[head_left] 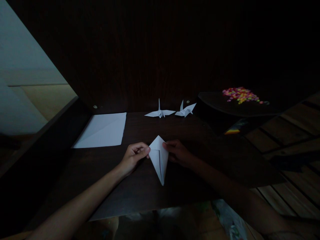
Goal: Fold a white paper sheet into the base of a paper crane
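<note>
Between my hands is a white sheet of origami paper (158, 156), folded into a kite shape with its long point towards me. My left hand (135, 156) pinches its left corner between thumb and fingers. On the opposite side my right hand (178, 152) grips the right edge, thumb on top and the other fingers partly hidden in shadow. Beyond the folded paper stand two finished paper cranes, a left crane (160, 113) with wings spread and a right crane (185, 110) turned at an angle.
A stack of white paper (102, 130) lies at the left of the dark wooden table (120, 196). On a dark curved shelf (212, 100) at the right sits a heap of small colourful pieces (241, 94). A dark panel (140, 53) rises behind the cranes.
</note>
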Demonstrator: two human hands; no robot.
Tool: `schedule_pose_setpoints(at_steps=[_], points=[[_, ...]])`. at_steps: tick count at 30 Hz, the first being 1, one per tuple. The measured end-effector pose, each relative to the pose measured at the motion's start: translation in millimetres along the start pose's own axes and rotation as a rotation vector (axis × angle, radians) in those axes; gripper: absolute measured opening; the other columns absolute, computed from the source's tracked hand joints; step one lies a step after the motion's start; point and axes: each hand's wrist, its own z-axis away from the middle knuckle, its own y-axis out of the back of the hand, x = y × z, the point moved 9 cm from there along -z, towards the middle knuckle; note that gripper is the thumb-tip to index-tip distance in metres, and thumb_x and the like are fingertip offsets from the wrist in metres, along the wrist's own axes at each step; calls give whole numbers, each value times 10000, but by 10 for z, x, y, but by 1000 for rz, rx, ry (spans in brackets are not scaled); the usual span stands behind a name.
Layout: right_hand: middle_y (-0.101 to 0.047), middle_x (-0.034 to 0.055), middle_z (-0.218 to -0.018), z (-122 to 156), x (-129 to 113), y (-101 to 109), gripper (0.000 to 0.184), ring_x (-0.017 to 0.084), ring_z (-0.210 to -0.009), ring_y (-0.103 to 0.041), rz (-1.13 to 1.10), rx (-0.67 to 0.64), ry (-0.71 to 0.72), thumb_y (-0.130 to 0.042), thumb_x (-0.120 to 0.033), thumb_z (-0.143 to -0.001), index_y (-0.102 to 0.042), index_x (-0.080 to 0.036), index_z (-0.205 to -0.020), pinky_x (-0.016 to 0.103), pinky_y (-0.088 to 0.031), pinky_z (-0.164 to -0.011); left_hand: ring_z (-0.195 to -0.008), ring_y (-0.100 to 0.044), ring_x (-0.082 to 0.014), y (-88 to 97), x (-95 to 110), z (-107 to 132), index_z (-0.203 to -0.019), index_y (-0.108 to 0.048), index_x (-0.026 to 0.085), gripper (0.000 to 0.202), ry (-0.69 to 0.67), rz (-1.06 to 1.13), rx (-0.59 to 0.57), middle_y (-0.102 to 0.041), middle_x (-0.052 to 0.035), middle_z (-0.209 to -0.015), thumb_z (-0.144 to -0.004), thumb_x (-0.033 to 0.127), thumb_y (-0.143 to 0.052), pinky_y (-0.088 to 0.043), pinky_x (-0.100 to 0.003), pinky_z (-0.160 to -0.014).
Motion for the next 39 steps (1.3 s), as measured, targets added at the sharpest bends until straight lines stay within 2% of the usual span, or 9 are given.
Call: schedule_pose_setpoints(at_steps=[3, 9, 15, 20, 27, 31, 34, 36, 39], points=[[-460, -85, -408, -13, -50, 29, 436, 36, -276, -310, 6, 12, 34, -767, -563, -645, -599, -163, -687, 166, -168, -270, -609, -530, -136, 13, 26, -24, -690, -680, 135, 301, 11, -15, 33, -591, -12, -591, -734, 422, -759, -396, -250, -638], [-496, -76, -448, -17, -94, 40, 346, 43, -297, -376, 30, 48, 52, -786, -455, -651, -635, -153, -726, 157, -240, -255, -533, -452, -106, -36, -5, -48, -811, -725, 138, 247, 45, -42, 26, -586, 1, -626, -742, 376, -721, -360, -246, -567], [-489, -75, -437, -21, -61, 28, 326, 42, -279, -368, 23, 38, 32, -793, -422, -623, -623, -146, -655, 158, -244, -239, -587, -460, -117, -116, 77, -15, -627, -686, 147, 151, 24, -111, -102, -504, 6, -634, -702, 277, -683, -345, -253, -593], [-465, -84, -418, -12, -87, 101, 282, 38, -259, -336, 27, 75, 37, -777, -386, -639, -623, -150, -657, 159, -228, -230, -685, -485, -161, -130, 117, 2, -628, -687, 153, 121, 24, -188, -187, -512, -19, -708, -663, 256, -635, -356, -266, -623], [-525, -61, -529, 3, -192, 118, 254, 38, -275, -394, 13, 73, 102, -757, -365, -666, -637, -142, -670, 166, -271, -227, -784, -550, -173, -112, 245, 2, -628, -656, 158, 188, -80, -345, -150, -608, -43, -871, -726, 310, -708, -411, -280, -718], [-614, -8, -681, -2, -227, 108, 226, 46, -329, -455, -14, 67, 143, -748, -351, -663, -655, -144, -670, 176, -329, -238, -698, -563, -154, -84, 201, 6, -702, -673, 154, 252, -39, -397, -92, -644, -16, -730, -773, 393, -711, -423, -257, -682], [-657, 21, -776, 4, -254, 116, 182, 60, -376, -488, -46, 69, 180, -745, -294, -605, -637, -150, -583, 182, -349, -249, -666, -571, -145, -70, 190, 13, -719, -672, 150, 294, -32, -366, -54, -656, -11, -702, -763, 437, -721, -426, -240, -644], [-662, 25, -772, 15, -274, 111, 141, 77, -404, -507, -37, 51, 202, -725, -245, -569, -623, -153, -539, 185, -354, -262, -674, -589, -147, -69, 185, 17, -745, -677, 148, 299, -31, -327, -45, -674, -20, -723, -759, 442, -726, -435, -237, -637], [-642, 19, -700, 33, -297, 99, 58, 93, -423, -505, 19, 4, 225, -664, -212, -570, -657, -156, -579, 193, -357, -293, -647, -596, -142, -57, 171, 19, -760, -685, 144, 299, -18, -285, -32, -686, -28, -719, -752, 439, -736, -435, -227, -599]])
